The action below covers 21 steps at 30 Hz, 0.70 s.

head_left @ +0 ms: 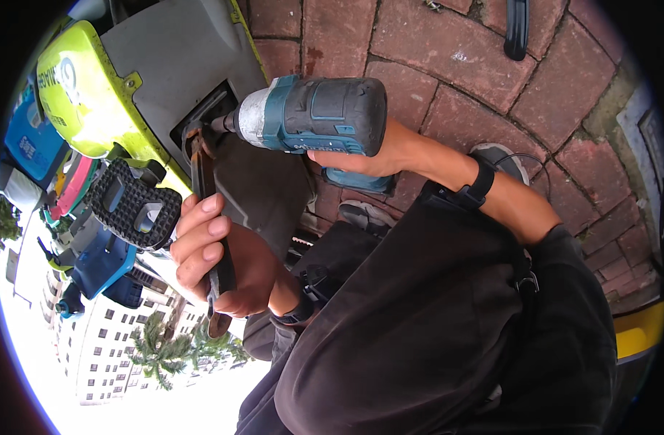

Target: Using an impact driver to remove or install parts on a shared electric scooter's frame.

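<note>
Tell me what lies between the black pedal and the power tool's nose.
Mainly the upper part of the metal bar in the left hand, with a yellow-green panel and grey housing behind, in the head view.

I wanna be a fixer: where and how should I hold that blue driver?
Probably grip the blue driver by its mostly hidden handle, from behind, like the right hand: the handle joins body and base, and the silver nose points away.

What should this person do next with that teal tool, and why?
Perhaps run the teal driver briefly: the right hand grips it with its nose at the top of the dark bar, while the left hand holds that bar lower down, seemingly steadying it.
</note>
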Each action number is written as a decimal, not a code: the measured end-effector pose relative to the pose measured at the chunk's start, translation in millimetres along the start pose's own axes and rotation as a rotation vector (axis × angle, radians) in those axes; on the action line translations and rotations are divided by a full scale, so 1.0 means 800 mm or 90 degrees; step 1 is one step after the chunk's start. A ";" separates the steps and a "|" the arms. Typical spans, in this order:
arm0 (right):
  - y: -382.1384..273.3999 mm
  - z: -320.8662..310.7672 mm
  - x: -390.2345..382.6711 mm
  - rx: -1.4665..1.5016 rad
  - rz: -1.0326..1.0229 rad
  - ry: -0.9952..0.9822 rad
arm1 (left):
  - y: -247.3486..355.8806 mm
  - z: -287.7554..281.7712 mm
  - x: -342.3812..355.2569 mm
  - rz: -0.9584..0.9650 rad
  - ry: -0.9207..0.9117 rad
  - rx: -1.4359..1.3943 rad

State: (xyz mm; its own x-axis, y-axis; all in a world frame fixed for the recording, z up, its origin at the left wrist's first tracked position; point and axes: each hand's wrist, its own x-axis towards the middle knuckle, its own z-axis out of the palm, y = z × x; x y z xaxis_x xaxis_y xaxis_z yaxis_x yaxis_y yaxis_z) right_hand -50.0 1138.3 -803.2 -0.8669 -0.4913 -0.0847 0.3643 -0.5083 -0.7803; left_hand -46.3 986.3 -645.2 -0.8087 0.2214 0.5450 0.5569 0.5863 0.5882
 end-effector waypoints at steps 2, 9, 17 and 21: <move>-0.001 -0.002 -0.003 -0.203 -0.116 0.016 | -0.003 -0.007 0.009 0.024 -0.057 -0.058; -0.023 0.023 -0.008 0.021 0.075 0.023 | 0.005 0.009 0.020 0.010 -0.044 -0.125; -0.018 0.044 -0.009 0.202 0.116 0.035 | 0.000 0.017 0.023 0.007 -0.007 -0.151; -0.018 0.028 -0.007 0.191 0.167 -0.019 | -0.003 0.022 0.025 0.033 -0.003 -0.189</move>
State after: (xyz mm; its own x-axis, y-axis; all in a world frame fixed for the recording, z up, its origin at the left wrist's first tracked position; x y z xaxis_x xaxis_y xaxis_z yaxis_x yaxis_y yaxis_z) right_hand -42.7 1132.4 -777.4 -0.7227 -0.6500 -0.2349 0.6589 -0.5452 -0.5183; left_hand -67.5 1003.0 -646.5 -0.7784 0.2496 0.5761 0.6277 0.3214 0.7090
